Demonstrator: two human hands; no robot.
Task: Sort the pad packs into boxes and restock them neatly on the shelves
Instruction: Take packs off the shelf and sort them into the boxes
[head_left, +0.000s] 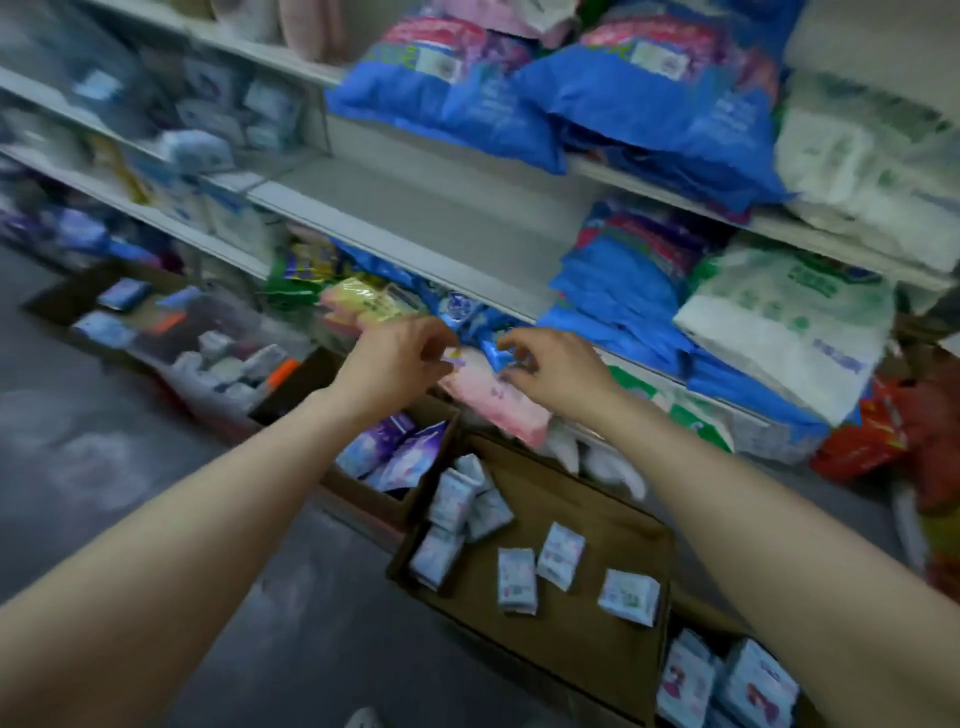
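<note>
Both hands pinch a pink pad pack (493, 400) at the lower shelf (524, 312) edge, left hand (400, 358) and right hand (550, 371) on opposite ends. Such light pinches could slip, dropping it into the cardboard box (582, 629) below.

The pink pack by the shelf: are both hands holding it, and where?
Yes. The left hand pinches the pink pack at its upper left corner; the right hand grips its upper right edge. The blur hides the exact finger placement.
</note>
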